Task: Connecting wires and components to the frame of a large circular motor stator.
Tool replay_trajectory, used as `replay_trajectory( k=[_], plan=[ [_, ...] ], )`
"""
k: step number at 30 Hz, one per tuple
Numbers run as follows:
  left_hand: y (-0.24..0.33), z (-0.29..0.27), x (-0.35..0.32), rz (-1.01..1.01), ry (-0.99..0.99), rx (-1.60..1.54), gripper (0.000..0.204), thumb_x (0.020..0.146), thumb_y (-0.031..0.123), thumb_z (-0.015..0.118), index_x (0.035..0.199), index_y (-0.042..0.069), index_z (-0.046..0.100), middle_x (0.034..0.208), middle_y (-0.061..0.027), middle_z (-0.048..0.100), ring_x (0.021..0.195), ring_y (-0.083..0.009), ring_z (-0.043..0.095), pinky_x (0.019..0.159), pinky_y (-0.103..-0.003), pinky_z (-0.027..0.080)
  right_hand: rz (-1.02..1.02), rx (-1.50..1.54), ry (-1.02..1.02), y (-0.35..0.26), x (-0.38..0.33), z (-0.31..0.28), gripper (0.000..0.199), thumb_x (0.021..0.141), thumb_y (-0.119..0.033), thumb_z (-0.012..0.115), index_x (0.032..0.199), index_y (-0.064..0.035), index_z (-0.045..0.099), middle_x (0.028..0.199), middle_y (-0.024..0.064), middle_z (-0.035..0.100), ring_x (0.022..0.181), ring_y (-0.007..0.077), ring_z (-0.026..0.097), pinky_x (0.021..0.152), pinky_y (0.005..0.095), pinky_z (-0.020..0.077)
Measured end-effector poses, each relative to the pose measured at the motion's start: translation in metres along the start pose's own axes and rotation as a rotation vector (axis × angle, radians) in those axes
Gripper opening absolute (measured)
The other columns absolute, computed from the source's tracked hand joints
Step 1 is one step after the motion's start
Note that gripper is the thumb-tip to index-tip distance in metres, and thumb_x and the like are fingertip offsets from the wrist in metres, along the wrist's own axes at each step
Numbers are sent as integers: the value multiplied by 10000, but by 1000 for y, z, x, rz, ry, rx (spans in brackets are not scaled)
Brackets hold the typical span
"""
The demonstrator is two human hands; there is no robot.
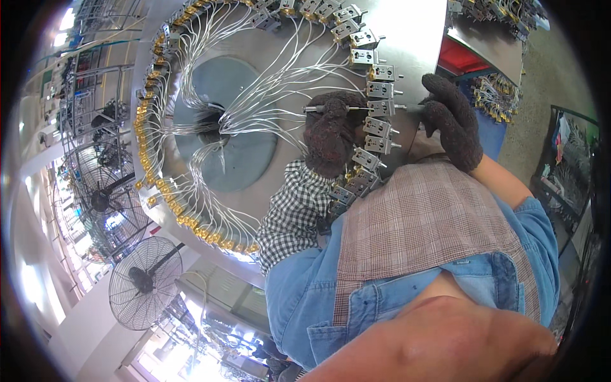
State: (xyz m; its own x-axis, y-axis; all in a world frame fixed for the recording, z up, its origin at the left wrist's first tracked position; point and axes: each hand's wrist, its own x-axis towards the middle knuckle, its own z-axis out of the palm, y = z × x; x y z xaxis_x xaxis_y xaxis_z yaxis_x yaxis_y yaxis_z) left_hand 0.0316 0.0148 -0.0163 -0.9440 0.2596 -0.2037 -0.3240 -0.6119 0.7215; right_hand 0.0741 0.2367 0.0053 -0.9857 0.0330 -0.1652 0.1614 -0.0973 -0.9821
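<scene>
My left hand [330, 141], in a dark knitted glove under a black-and-white checked sleeve, is closed around a slim silver screwdriver-like rod [312, 109]. The rod lies level, and its thin end points right, at the row of small metal boxes. One metal box [382, 108] with a short shaft stands just beyond that end; contact is hard to make out. My right hand [450, 124], gloved alike, is raised to the right of the row. Its fingers are partly bent and apart, with nothing seen between them. Thin white tubes [254, 118] run from the boxes to the middle of the round table.
Brass-coloured ends [184, 219] line the left rim of the round metal table [299, 57], around a grey disc [254, 172]. A side table [490, 48] with more such parts stands at upper right. A large fan [143, 280] is at lower left.
</scene>
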Motion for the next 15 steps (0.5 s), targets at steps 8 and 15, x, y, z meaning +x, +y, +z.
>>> replay_trajectory(
  k=[8,15],
  plan=[
    [1,4,-1,65,49,20,295,913,251,520,933,-39,573,846,-150,631,713,-212,632,599,-301,535,-95,-27,-56,4,-2,-3,415,869,-65,559,1271,-45,456,1148,116,536,965,169,561,727,273,485],
    [1,3,2,44,29,-85,259,904,199,530,938,-54,571,866,-162,630,762,-248,642,644,-353,556,-123,-106,-106,5,1,-7,415,880,-90,554,1279,-49,448,1230,89,491,1028,183,547,784,286,493]
  ],
)
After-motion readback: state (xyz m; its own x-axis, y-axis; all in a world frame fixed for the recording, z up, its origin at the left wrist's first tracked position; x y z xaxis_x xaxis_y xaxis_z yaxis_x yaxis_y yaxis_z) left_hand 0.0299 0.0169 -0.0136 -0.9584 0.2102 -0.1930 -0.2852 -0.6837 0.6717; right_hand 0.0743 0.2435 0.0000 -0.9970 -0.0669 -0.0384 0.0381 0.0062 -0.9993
